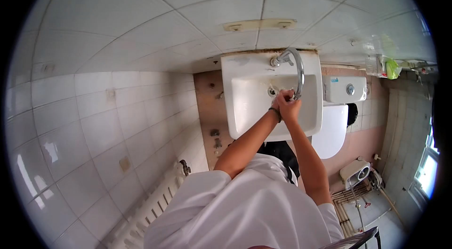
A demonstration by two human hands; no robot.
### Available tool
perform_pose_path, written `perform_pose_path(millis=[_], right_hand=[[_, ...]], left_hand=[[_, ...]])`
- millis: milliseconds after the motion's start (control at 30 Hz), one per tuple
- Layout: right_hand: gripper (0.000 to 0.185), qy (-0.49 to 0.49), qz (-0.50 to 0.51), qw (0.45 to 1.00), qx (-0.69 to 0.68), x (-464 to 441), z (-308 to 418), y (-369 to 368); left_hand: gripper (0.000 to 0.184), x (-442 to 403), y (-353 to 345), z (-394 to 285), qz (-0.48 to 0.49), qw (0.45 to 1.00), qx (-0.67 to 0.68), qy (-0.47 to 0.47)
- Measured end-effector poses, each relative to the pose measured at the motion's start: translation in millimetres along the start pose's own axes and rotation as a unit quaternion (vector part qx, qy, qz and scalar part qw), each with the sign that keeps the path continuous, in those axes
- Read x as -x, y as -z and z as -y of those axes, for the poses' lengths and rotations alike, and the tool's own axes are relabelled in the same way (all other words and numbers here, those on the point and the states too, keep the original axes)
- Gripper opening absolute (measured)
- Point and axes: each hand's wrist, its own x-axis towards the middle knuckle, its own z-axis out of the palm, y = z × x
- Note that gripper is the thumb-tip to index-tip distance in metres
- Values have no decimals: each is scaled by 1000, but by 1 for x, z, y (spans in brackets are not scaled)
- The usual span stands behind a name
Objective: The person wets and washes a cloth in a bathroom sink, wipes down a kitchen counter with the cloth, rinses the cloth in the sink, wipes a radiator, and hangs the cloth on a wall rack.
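Observation:
My left hand (277,102) and my right hand (290,103) are pressed together over a white washbasin (245,112), close to the spout end of a curved chrome tap (300,68). My right hand is closed, its fingers curled against my left hand. The left fingers are mostly hidden behind the right ones, and a whitish patch, perhaps lather or water, shows on that hand. A dark band (276,114) circles my left wrist. Just beyond the hands lies the basin's drain (272,92). Whether water is running cannot be made out.
Right of the basin is a toilet with a white cistern (336,90) and closed lid (330,131). A white radiator (150,206) stands at lower left. A wall-mounted soap-dish strip (259,25) is above the tap. Pipes (348,206) and a green bag (392,68) are at right.

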Motion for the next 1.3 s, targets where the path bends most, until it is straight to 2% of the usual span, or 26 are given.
perform_pose_path(millis=[33,67,167,200,267,300,367,400,433,500,533,567,600,667,700,767,800,867,933,967,1000,1033,1133,1167,1233,1300], right_hand=[[18,7,8,1000,-6,-8,-4,0],[18,-57,34,997,-41,-12,0,3],[14,-31,-40,995,-85,-42,-60,3],[13,-84,-34,977,-191,-50,-62,10],[12,-192,-24,900,-391,-58,-44,22],[11,-194,-23,897,-395,-54,-30,23],[12,-198,-19,893,-404,-36,12,26],[6,-190,-6,907,-377,-30,15,29],[9,-195,8,894,-404,-27,9,35],[22,-204,32,865,-457,-25,-10,49],[24,-264,39,826,-497,-26,0,50],[23,-257,35,818,-513,-33,-7,52],[23,-251,31,810,-529,-45,-16,58],[21,-226,69,781,-578,-60,-37,70],[21,-233,64,803,-545,-58,-29,64],[22,-249,54,842,-476,-48,-2,51],[15,-208,2,869,-449,-46,-23,47],[8,-114,-21,957,-267,-27,-20,34],[14,-24,-32,992,-121,0,-1,12],[16,129,-20,991,-25,11,21,5],[18,278,-9,958,73,19,44,0],[19,416,3,893,173,25,56,-2],[18,346,38,925,152,24,40,-7],[17,271,65,948,151,21,40,-3],[17,184,63,960,202,10,29,0],[18,73,2,976,206,1,9,-6]], left_hand=[[30,4,-1,-4,-6,997,-71,-23],[31,13,-10,-12,-16,989,-142,-44],[32,33,-60,-29,-208,971,-56,-100],[38,30,-54,-28,-263,957,-62,-108],[40,28,-48,-30,-297,947,-41,-115],[42,28,-45,-32,-312,942,-30,-118],[36,28,-24,-37,-215,976,-14,-13],[32,26,-9,-34,-106,993,43,40],[28,23,6,-31,5,991,98,91],[29,12,32,-16,30,998,45,-14],[29,5,42,-6,42,997,18,-65],[30,0,43,2,55,992,-12,-117],[39,-5,40,17,-79,980,36,-178],[41,31,-1,-9,22,989,89,-112],[42,47,-20,-22,71,988,112,-79],[49,51,-23,-22,22,992,80,-97],[50,46,-26,-23,-12,994,69,-90],[53,38,-28,-18,-78,990,25,-117],[49,33,-11,-23,-45,994,58,-80],[47,30,-6,-22,-28,995,75,-59],[47,29,-3,-21,-16,996,76,-48],[47,30,-2,-19,-16,996,74,-40],[47,32,-2,-17,-15,998,57,-33],[47,33,-4,-16,-22,998,48,-32],[48,33,-9,-15,-64,997,18,-37],[48,39,-24,-13,-125,990,-26,-52]])
